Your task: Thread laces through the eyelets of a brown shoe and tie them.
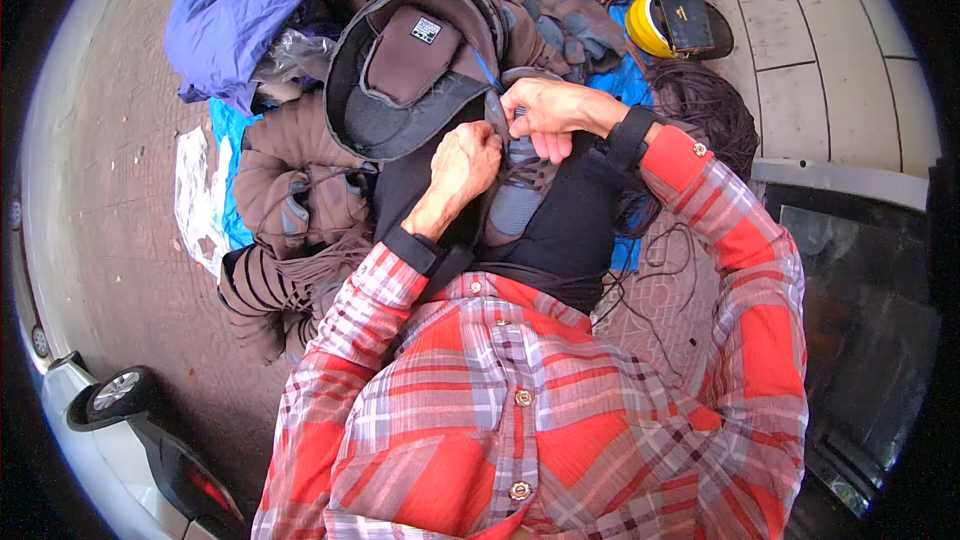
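A brown and grey shoe upper (515,202) lies across my lap, with dark criss-crossed laces on its front. My left hand (465,172) is closed on its left edge, the fingers bent and pressed together. At the upper's far end, my right hand (550,112) pinches with thumb and forefinger while the other fingers curl beneath. Whether a lace is in that pinch is too small to tell. Just beyond my left hand rests what looks like a nested stack of brown and black uppers (375,125), with a padded tongue (405,65) bearing a white label.
Bundles of brown uppers (290,150) lie at the left and at the far side (545,5). A purple bag (230,30) sits far left. Dark laces (705,110) are heaped at the right, near a yellow round container (648,25) with a black wallet-like item (685,15). Paving surrounds me.
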